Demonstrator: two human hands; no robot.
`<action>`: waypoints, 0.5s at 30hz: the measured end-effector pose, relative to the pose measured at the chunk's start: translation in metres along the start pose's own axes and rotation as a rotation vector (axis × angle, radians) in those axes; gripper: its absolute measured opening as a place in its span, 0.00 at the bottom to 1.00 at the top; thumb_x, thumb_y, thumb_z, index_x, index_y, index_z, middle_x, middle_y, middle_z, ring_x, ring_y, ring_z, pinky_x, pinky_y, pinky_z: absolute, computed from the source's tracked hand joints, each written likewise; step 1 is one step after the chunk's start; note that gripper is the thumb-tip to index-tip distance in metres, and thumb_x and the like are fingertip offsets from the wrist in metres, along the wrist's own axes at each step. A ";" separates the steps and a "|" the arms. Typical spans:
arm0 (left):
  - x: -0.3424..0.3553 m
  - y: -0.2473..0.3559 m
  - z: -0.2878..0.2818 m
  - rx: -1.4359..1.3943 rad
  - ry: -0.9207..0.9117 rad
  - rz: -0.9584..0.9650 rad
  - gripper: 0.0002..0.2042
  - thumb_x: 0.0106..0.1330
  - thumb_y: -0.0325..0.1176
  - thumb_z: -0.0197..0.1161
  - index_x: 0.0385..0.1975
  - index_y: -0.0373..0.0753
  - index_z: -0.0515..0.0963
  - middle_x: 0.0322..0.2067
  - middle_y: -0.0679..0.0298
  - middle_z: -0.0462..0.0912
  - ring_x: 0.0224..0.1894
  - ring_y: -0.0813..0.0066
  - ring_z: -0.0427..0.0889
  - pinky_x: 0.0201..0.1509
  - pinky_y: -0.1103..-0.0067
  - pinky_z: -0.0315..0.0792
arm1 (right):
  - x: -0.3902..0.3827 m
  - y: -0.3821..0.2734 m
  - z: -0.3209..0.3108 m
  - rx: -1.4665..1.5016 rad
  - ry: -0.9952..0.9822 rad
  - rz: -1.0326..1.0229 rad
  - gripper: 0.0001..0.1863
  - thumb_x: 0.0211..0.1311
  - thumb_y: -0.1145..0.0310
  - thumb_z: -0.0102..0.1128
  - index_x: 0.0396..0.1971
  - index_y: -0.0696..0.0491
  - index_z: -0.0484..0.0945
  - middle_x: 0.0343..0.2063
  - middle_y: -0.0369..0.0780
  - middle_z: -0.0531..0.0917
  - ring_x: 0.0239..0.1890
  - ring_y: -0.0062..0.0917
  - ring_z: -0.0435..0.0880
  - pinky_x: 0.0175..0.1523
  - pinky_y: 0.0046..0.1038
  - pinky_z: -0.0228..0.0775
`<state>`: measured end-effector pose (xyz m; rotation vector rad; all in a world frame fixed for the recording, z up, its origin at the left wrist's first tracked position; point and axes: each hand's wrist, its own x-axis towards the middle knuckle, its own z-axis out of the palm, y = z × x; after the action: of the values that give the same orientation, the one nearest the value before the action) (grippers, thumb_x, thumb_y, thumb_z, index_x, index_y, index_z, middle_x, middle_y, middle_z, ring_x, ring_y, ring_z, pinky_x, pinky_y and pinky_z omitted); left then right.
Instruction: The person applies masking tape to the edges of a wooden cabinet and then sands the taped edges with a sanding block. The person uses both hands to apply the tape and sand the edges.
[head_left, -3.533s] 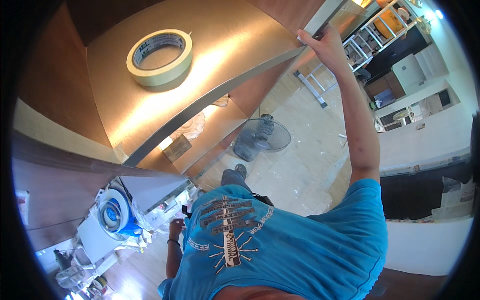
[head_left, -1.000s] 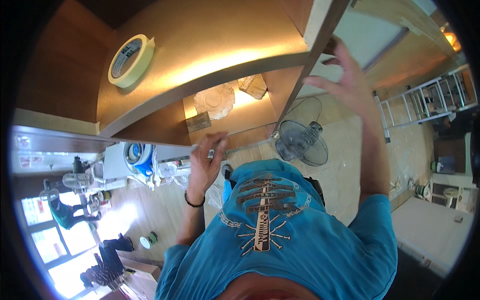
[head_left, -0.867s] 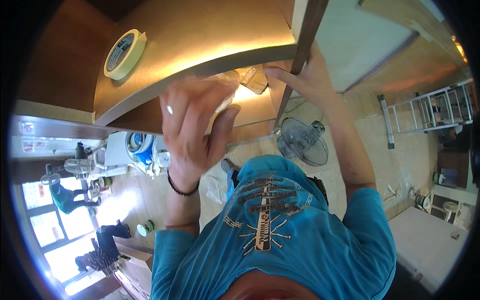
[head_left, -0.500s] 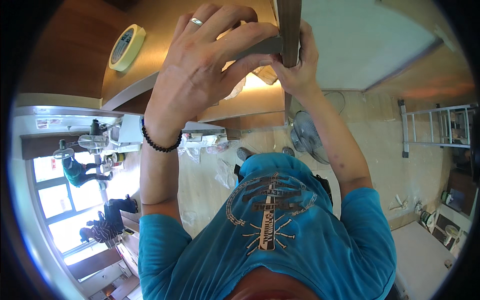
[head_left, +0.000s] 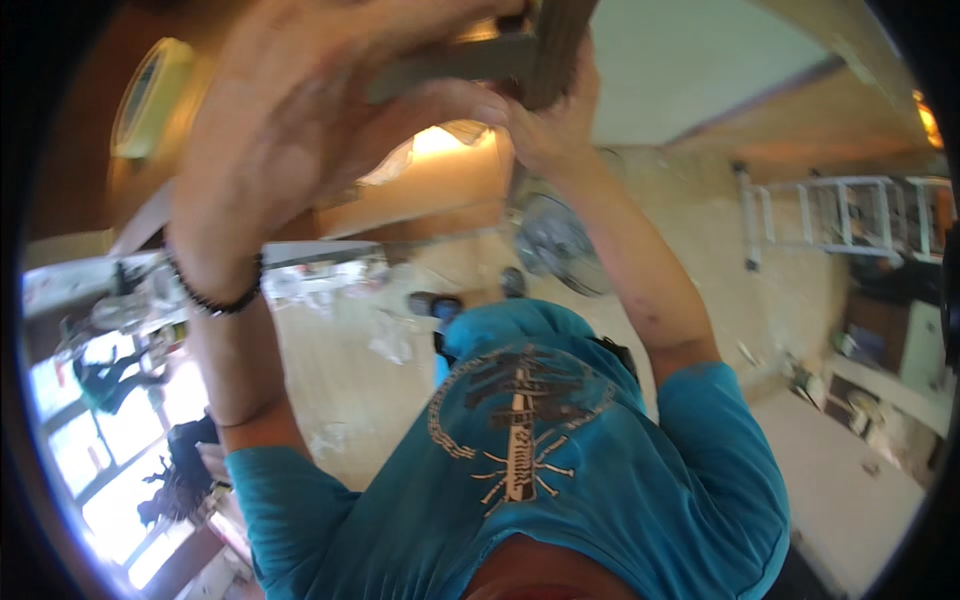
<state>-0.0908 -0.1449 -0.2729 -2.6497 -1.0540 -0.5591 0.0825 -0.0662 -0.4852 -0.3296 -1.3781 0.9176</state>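
Observation:
My left hand (head_left: 275, 130), large and smeared by motion, curls round a grey strip (head_left: 450, 66), with its thumb below and its fingers above. The strip meets the narrow edge of a brown upright panel (head_left: 560, 50). From the other side my right hand (head_left: 553, 130) grips that panel low down, its fingers partly hidden behind it. Both thumbs come close together at the panel's lower end. A pale yellow roll of tape (head_left: 152, 100) is left of my left hand, against brown wood. Below the hands shows a lit wooden surface (head_left: 420, 200).
A floor fan (head_left: 560, 245) stands beyond my feet. To the right are a metal ladder (head_left: 830, 215) and a pale board (head_left: 840, 480). Crumpled clear plastic (head_left: 390, 335) lies on the floor. At the left, by bright windows, are a person in green (head_left: 105, 380) and another in dark clothes (head_left: 185, 465).
The view has shifted and blurred. Both hands, the strip and the panel appear further left and slightly higher. Each hand keeps about the same hold.

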 end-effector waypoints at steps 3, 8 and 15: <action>-0.007 0.008 0.002 -0.042 -0.004 -0.003 0.22 0.61 0.44 0.70 0.52 0.39 0.81 0.51 0.54 0.80 0.52 0.58 0.79 0.50 0.65 0.76 | 0.006 -0.017 0.008 -0.118 -0.067 -0.048 0.40 0.56 0.70 0.79 0.64 0.55 0.63 0.45 0.37 0.80 0.46 0.22 0.81 0.51 0.26 0.75; -0.009 0.021 0.040 0.124 0.202 0.056 0.17 0.61 0.37 0.70 0.50 0.43 0.83 0.52 0.59 0.82 0.55 0.58 0.79 0.56 0.67 0.74 | 0.011 -0.034 0.006 -0.170 0.021 0.085 0.38 0.58 0.68 0.73 0.67 0.54 0.63 0.53 0.44 0.78 0.52 0.30 0.81 0.54 0.32 0.76; -0.017 0.039 0.051 0.175 0.420 -0.219 0.21 0.61 0.33 0.65 0.54 0.38 0.78 0.55 0.55 0.81 0.60 0.53 0.78 0.63 0.62 0.73 | 0.016 -0.034 0.010 -0.234 -0.032 0.144 0.35 0.62 0.61 0.68 0.65 0.58 0.65 0.55 0.42 0.76 0.56 0.27 0.76 0.60 0.35 0.70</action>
<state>-0.0616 -0.1652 -0.3289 -2.1496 -1.1972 -0.9668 0.0839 -0.0792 -0.4491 -0.6010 -1.5099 0.8829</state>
